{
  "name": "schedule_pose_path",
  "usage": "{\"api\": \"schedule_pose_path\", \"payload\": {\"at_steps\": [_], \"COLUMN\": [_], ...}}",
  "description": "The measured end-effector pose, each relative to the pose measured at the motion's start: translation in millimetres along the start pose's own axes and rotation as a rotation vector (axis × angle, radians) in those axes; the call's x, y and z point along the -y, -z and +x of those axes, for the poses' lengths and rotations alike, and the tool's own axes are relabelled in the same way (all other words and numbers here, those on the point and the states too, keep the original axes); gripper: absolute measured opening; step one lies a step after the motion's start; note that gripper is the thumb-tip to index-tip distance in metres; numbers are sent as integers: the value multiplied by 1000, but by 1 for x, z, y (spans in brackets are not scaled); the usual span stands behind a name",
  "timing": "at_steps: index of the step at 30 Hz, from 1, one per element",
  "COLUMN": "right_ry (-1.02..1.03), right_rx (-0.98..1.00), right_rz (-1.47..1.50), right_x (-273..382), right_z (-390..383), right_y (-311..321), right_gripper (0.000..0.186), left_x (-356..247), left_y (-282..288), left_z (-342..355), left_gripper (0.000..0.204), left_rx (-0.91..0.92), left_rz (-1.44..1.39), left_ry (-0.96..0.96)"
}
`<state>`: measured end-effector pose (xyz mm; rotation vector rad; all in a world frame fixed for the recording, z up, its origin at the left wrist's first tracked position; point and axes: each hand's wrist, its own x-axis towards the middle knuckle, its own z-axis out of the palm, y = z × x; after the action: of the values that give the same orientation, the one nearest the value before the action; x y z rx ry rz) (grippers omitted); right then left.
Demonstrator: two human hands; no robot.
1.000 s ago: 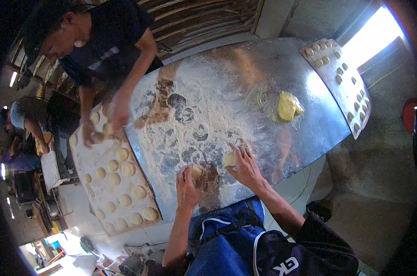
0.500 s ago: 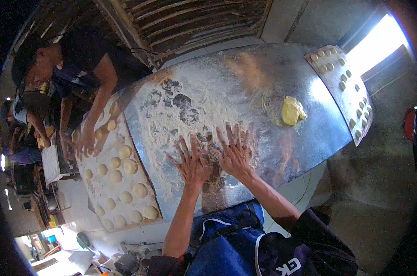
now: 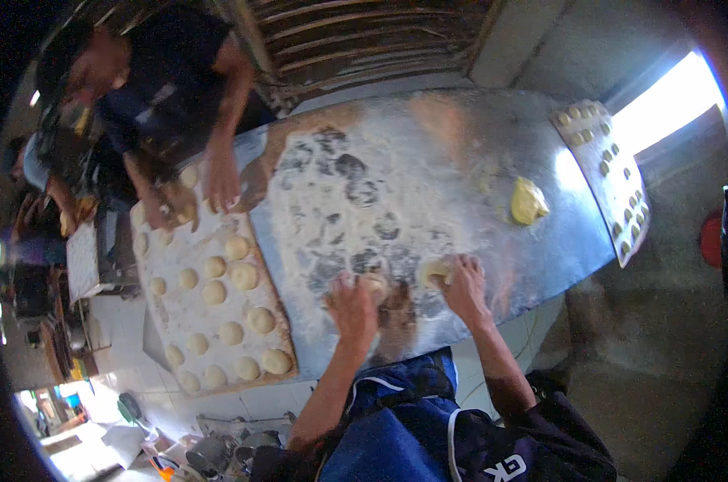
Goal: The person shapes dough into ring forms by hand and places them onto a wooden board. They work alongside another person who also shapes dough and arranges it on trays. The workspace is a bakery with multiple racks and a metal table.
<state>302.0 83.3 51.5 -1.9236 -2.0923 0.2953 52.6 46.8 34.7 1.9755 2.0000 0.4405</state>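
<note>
My left hand [image 3: 353, 307] is curled at the near edge of the floury patch, with a small flattened round of dough [image 3: 374, 284] against its thumb side. My right hand [image 3: 466, 287], a short way to the right, has its fingers bent around another pale dough round [image 3: 434, 273]. Both hands stay low on the metal worktable [image 3: 533, 265] and are slightly blurred. White flour [image 3: 412, 173] is spread ahead of them, with dark bare circles in it. Further right sits a yellow lump [image 3: 529, 201], soft-looking like dough or margarine.
A floured board [image 3: 247, 309] with several dough rounds lies to the left; a co-worker's hands [image 3: 219, 189] are over its far end. Another board [image 3: 619, 210] of small rounds stands at the far right. A second person [image 3: 55, 189] is further left.
Both hands were flat with spread fingers on the floured table; now they are drawn back, curled around dough rounds, the right further right. The view has shifted, and the co-worker's hands moved over the board.
</note>
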Motion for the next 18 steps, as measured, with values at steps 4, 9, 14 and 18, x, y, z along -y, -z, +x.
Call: {"api": "schedule_pose_path", "payload": {"at_steps": [4,9,14,18], "right_ry": [-142,41,377,480], "right_rx": [198,212,513,627], "right_rz": [159,410,705,801], "right_x": [31,142,349,497], "right_z": [6,22,31,33], "right_y": [11,-13,-92,-156], "right_gripper": [31,37,39,42], "left_x": [17,111,308,439], "left_y": [-3,85,200,245], "left_z": [-2,-38,-67,-78], "left_gripper": [41,48,41,42], "left_rx": [84,1,-390,-358], "left_rz": [-441,-897,-537,-286], "left_ry": [-44,182,472,482]}}
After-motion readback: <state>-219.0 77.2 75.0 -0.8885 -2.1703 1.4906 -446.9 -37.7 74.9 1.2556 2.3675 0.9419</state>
